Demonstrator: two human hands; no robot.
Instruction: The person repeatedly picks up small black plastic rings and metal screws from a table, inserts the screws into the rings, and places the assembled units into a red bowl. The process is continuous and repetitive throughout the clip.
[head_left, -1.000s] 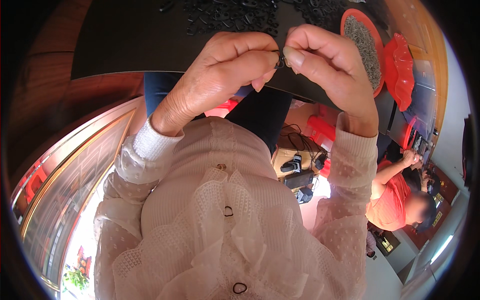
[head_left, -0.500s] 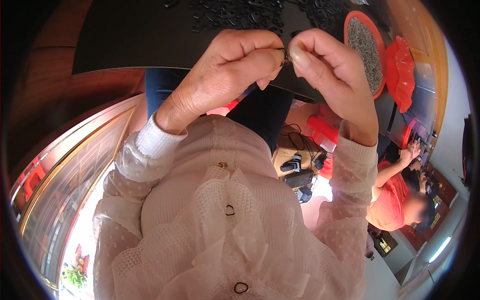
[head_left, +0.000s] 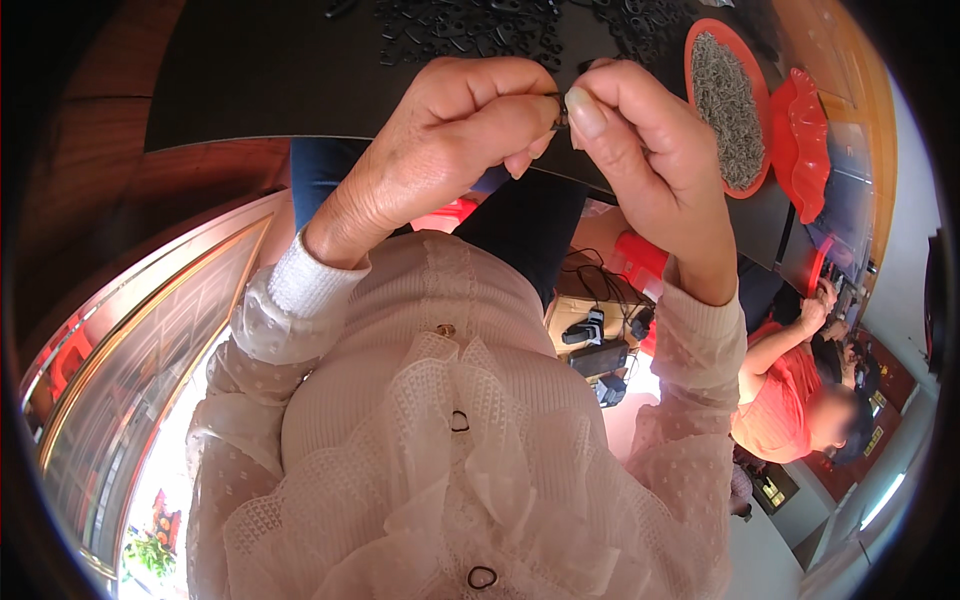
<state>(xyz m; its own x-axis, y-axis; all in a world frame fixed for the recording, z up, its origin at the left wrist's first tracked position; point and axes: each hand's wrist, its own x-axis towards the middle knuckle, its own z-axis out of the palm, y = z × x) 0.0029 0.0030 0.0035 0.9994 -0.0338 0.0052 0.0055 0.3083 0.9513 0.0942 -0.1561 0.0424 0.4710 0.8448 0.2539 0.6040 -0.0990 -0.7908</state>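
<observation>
My left hand [head_left: 455, 135] is closed, pinching a small black part [head_left: 560, 108] between thumb and fingers. From the other side my right hand [head_left: 650, 145] meets it, thumb and forefinger pressed together at the same part. The fingertips cover most of the part, and whether the right fingers also hold a tiny pin cannot be made out. Both hands are raised over the near edge of a black table [head_left: 260, 90]. Beyond them lie many loose small black parts [head_left: 470, 30], spread over the tabletop.
Right of my hands, an orange-red bowl [head_left: 762, 130] holds a heap of small grey metal pieces [head_left: 722, 110]. Beside it is a red wavy-edged dish [head_left: 802, 145]. A cardboard box [head_left: 570, 310] with cables and dark devices stands below. Another person in red [head_left: 780, 400] sits at the right.
My right hand has shifted slightly left, its thumb and forefinger closer against the black part. My left hand has moved only slightly left. The other person's hand has moved a little.
</observation>
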